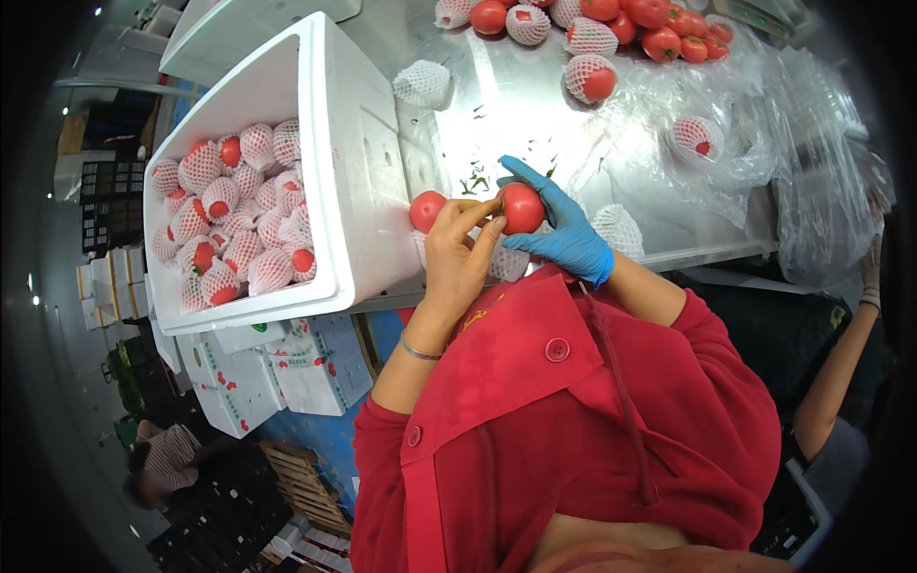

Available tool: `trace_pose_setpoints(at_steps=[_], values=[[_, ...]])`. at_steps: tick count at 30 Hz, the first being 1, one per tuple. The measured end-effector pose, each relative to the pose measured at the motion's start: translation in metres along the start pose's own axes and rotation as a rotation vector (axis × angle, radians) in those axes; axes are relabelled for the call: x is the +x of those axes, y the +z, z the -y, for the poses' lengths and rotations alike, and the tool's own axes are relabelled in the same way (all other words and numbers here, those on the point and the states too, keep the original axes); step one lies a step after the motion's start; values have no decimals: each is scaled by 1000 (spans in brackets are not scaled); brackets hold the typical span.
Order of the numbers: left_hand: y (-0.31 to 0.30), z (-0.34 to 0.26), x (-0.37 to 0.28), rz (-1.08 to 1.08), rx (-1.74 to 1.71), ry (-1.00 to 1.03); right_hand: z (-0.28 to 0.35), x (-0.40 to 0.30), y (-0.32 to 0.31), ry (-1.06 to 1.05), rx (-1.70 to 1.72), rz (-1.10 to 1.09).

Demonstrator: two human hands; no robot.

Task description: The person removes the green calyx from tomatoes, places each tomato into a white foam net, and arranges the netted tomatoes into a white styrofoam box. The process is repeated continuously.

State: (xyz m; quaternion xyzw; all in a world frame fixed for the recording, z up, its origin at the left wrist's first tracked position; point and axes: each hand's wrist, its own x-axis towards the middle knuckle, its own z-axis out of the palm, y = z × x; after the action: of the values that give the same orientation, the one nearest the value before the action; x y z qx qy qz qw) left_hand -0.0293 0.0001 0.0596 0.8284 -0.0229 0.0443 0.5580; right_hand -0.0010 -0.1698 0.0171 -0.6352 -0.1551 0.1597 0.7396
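Note:
A bare red tomato [522,209] rests in the curve of my right hand [566,236], which wears a blue glove. With thumb and forefinger, my left hand [458,247] pinches at the green calyx on the tomato's left side; this hand is ungloved. Just beyond my left knuckles sits another bare tomato [428,210]. White foam net sleeves, one beside my right wrist [617,230], lie on the metal table [645,172]. To the left, a white foam box [365,157] holds many tomatoes in foam nets [247,251].
More tomatoes [648,32], some netted, are heaped at the table's far side. Clear plastic film [745,107] covers the right part, with a netted tomato [695,136] on it. Green scraps [476,179] dot the tabletop. At far right is another person's arm [834,372].

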Motion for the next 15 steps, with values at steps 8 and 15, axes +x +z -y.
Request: trace_pose_setpoints(at_steps=[8,15], values=[[1,2,-1,-11,89,110,12,1,-9,-183,-279,64],[9,3,-1,-102,398,343,11,1,-2,-267,-416,13]])
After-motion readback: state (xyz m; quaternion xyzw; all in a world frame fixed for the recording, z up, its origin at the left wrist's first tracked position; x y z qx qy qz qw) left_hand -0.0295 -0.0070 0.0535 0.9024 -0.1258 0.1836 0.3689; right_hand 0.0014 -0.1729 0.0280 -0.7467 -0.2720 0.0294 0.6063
